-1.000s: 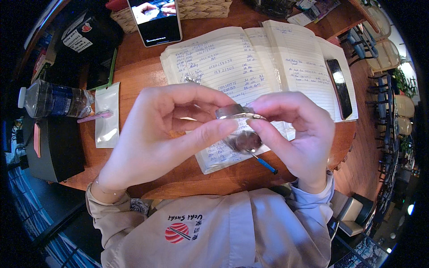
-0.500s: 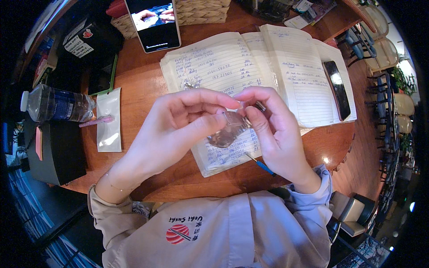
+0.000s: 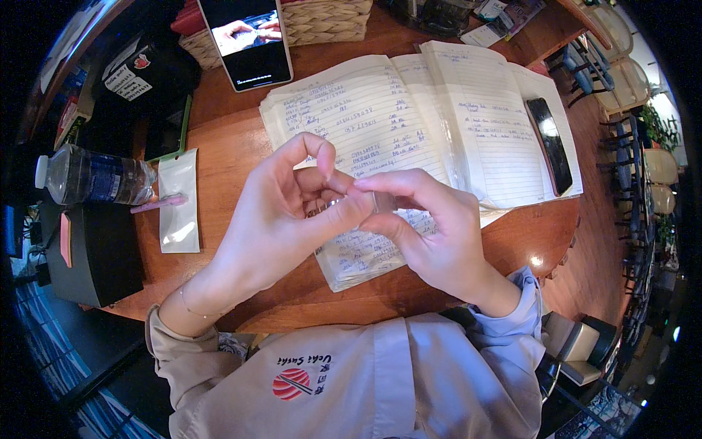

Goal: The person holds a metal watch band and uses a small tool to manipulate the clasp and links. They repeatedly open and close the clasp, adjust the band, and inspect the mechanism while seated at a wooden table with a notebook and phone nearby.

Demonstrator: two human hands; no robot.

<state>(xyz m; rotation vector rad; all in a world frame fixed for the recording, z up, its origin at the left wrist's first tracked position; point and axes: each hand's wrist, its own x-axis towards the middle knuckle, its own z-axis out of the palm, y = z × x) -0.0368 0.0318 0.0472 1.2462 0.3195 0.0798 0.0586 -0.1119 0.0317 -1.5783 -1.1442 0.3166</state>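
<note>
small clear packet pinched over the open notebook

small clear packet (image 3: 380, 203), a see-through thing whose make is hard to tell, sits between the fingertips of both hands, held above the near pages of the open notebook (image 3: 409, 124). the left hand (image 3: 281, 219) closes thumb and forefinger on its left edge, and the right hand (image 3: 431, 227) pinches its right side, so the two hands meet with fingertips touching.

the hold looks slight: only fingertips bear on a slick, thin surface, so it could slip out and drop onto the written pages or slide off toward the table edge (image 3: 322, 311) near the person's shirt. pulling unevenly could tear or crumple it, and whatever it holds is hidden by the fingers.

a black phone (image 3: 550, 143) lies on the notebook's right page. a second phone (image 3: 246, 40) leans lit against a woven basket (image 3: 325, 22) at the far side. to the left lie a plastic water bottle (image 3: 91, 175) on its side, a pink pen (image 3: 157, 203) and a flat silvery pouch (image 3: 179, 201). a dark box (image 3: 95, 256) sits at the near left corner. nothing stands between the hands and the notebook.
</note>
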